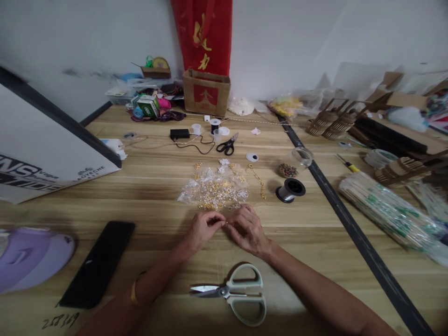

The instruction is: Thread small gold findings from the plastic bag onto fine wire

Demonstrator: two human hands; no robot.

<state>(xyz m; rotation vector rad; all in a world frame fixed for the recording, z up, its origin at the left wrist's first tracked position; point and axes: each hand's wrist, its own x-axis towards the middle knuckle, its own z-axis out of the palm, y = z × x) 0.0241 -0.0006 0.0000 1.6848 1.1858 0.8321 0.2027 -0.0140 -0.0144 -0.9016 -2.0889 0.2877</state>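
Note:
My left hand (205,228) and my right hand (247,227) meet at the middle of the wooden table (150,196), fingertips pinched together on something tiny that I cannot make out. Just beyond them lies a pile of small clear bags with gold-coloured jewellery parts (215,186). A gold chain (258,179) lies to the right of the pile. White-handled scissors (236,293) lie between my forearms, near the table's front edge.
A black phone (98,263) and a purple cap (30,256) lie at the left. A spool of thread (290,190), a cup of beads (287,170), black scissors (227,145), a cardboard box (206,92) and bagged sticks (392,212) sit farther off.

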